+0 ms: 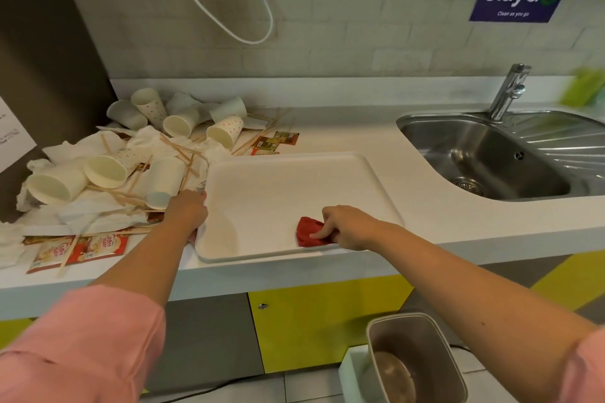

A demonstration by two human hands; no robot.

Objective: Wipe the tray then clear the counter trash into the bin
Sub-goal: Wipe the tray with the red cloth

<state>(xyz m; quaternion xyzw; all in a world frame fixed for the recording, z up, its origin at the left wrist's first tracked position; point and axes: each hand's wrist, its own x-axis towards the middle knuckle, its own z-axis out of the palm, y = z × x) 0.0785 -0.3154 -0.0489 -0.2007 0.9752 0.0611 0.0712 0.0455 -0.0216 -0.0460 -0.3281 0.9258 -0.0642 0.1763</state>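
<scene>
Your left hand (188, 210) grips the left rim of the white tray (288, 183) on the counter (376, 141). Your right hand (348, 227) pinches a red cloth (306, 232) at its near edge. Trash (131, 157) lies heaped left, the bin (422, 334) below.

— How's the light?
— Bright, even, soft; my left hand (188, 211) throws a faint shadow on the tray (294, 180), the sink (484, 154) glints
— Sharpness?
— Edges bow, the far right smears
</scene>
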